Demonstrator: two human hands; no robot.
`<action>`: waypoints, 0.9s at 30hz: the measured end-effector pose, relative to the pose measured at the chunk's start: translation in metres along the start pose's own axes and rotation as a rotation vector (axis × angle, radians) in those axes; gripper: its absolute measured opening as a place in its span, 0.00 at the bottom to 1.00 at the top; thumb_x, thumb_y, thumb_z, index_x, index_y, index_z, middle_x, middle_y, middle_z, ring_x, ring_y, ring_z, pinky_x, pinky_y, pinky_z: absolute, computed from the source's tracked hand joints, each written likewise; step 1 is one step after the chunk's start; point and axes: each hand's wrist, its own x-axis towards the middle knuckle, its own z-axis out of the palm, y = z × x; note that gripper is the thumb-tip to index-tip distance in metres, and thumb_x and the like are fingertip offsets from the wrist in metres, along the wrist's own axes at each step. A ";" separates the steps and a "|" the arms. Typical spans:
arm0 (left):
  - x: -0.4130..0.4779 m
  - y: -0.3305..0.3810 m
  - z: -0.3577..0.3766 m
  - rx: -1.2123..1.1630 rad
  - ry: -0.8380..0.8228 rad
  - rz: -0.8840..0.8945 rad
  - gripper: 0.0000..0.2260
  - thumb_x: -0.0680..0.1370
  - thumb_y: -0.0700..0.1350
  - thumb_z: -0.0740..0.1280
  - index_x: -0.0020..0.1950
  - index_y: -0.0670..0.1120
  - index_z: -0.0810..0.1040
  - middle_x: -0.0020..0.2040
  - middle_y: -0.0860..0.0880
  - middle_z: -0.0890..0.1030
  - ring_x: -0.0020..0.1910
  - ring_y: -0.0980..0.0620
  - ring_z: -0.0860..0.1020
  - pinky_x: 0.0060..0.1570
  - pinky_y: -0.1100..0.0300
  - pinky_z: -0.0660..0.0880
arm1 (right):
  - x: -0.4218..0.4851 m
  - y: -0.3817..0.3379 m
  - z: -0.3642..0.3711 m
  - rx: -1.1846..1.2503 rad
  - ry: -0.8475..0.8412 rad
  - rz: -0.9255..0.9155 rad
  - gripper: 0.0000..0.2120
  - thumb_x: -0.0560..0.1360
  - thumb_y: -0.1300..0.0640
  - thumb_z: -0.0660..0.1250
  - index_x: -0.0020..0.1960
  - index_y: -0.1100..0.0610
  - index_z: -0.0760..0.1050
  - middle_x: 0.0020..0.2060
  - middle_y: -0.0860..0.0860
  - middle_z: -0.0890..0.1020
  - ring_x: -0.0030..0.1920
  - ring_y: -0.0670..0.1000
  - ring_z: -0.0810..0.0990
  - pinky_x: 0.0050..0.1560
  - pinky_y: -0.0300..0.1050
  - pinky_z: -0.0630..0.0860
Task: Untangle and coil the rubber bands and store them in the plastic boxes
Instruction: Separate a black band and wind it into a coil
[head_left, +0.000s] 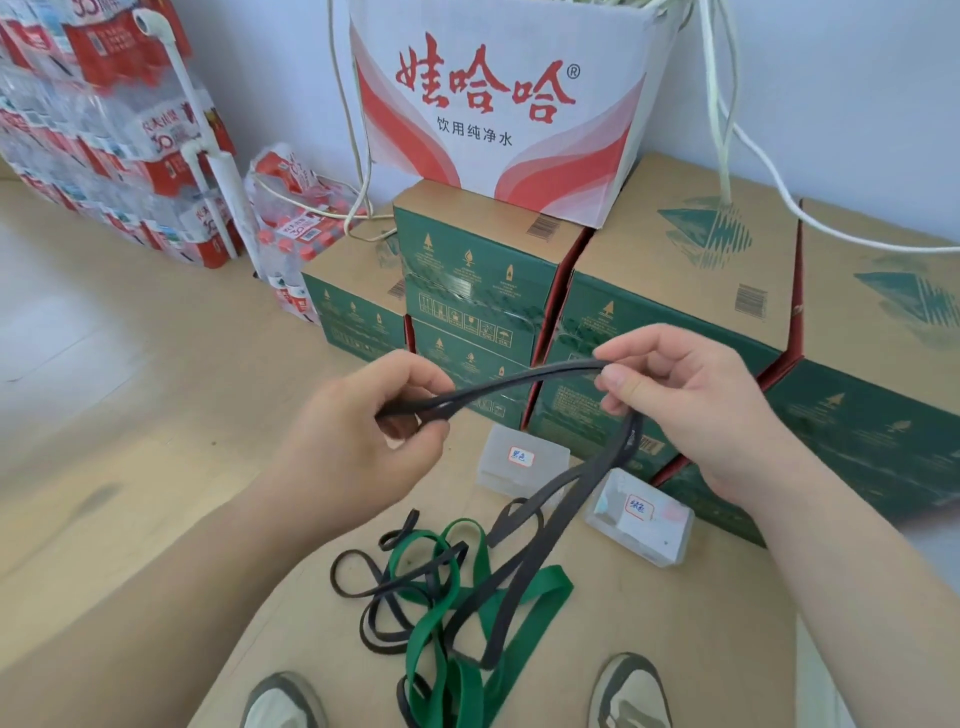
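A long black rubber band stretches between my two hands above the floor. My left hand pinches its folded left end. My right hand pinches the right end between thumb and fingers, and the rest of the band hangs down to the pile. On the brown cardboard sheet lies a tangle of green bands and thinner black bands. Two clear plastic boxes with handwritten labels stand behind the pile: one further back, one to the right.
Green and brown cartons are stacked just beyond the boxes, with a white and red carton on top. Shrink-wrapped packs of bottled water stand at the left. White cords hang at the right. My two shoes show at the bottom.
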 end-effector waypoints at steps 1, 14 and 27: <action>-0.001 0.003 -0.002 0.022 0.065 0.039 0.11 0.75 0.38 0.74 0.52 0.52 0.83 0.42 0.57 0.84 0.44 0.54 0.82 0.49 0.63 0.78 | 0.000 0.003 -0.001 -0.070 -0.073 0.024 0.08 0.79 0.65 0.69 0.52 0.52 0.82 0.41 0.54 0.86 0.44 0.54 0.85 0.53 0.51 0.83; -0.009 0.021 0.006 -0.045 0.115 0.183 0.08 0.73 0.41 0.78 0.51 0.49 0.86 0.45 0.55 0.86 0.45 0.53 0.83 0.44 0.63 0.77 | -0.020 -0.013 0.051 0.268 -0.377 -0.086 0.16 0.67 0.61 0.79 0.51 0.58 0.78 0.46 0.60 0.86 0.47 0.62 0.85 0.53 0.54 0.83; -0.006 0.010 0.004 0.007 -0.020 0.333 0.13 0.76 0.34 0.74 0.58 0.45 0.85 0.52 0.53 0.84 0.47 0.51 0.82 0.43 0.56 0.79 | -0.015 -0.010 0.038 0.005 -0.374 -0.094 0.08 0.75 0.66 0.74 0.48 0.54 0.82 0.44 0.54 0.87 0.47 0.58 0.85 0.52 0.54 0.83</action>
